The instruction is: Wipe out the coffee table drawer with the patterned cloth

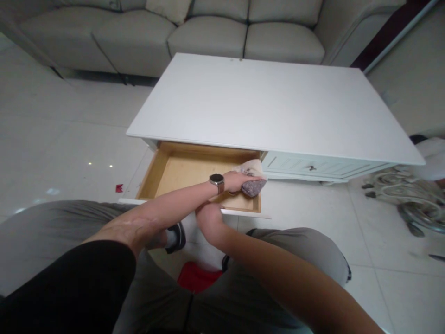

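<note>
A wooden drawer (194, 169) is pulled out from the left side of the white coffee table (271, 106). My left hand (237, 180), with a watch (217, 179) on the wrist, reaches across to the drawer's right side. It is closed on a grey and pale cleaning cloth (254, 187), which lies against the right inner wall. Below it, my right hand (209, 218) is at the drawer's white front panel, its fingers bent over the top edge and partly hidden by my left forearm.
Behind the table stands a grey sofa (212, 39). A second, shut drawer with a small knob (312, 168) is on the right. Ornate metal furniture legs (413, 199) stand at far right. A red scrap (119, 188) lies on the tiles; something red (198, 277) is between my legs.
</note>
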A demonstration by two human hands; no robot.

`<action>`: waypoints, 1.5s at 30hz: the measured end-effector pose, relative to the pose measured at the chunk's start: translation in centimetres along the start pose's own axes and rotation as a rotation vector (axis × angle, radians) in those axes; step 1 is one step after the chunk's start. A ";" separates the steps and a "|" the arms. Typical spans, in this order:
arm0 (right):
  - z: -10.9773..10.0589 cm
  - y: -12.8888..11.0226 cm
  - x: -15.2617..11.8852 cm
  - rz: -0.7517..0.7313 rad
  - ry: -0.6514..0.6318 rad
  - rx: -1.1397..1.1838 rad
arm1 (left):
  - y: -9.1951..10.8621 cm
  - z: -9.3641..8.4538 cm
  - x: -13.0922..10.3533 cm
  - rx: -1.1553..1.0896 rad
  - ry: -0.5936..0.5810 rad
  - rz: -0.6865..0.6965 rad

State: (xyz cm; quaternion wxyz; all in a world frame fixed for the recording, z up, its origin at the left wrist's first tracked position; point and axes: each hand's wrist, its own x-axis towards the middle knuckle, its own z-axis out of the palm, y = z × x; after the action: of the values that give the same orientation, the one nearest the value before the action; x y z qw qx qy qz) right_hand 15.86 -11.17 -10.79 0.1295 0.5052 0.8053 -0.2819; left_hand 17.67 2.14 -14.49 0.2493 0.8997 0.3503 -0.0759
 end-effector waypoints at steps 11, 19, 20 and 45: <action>0.8 -0.2 0.4 0.014 0.010 -0.096 | -7.1 -1.1 -4.8 0.243 -0.061 -0.443; 0.6 0.0 0.3 0.019 0.030 -0.062 | -7.2 7.0 -4.6 0.146 -0.226 -0.410; 0.5 0.0 0.2 0.017 0.031 -0.060 | -7.6 7.0 -4.6 0.134 -0.211 -0.393; 0.6 -0.2 0.2 -0.046 0.087 -0.109 | -6.6 1.4 -2.6 -0.449 -0.241 -0.192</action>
State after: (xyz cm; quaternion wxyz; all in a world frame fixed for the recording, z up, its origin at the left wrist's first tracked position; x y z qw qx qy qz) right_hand 15.59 -11.46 -11.34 0.1149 0.4904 0.8358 -0.2184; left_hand 11.41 4.09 -17.52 0.4741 0.7691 0.4097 -0.1263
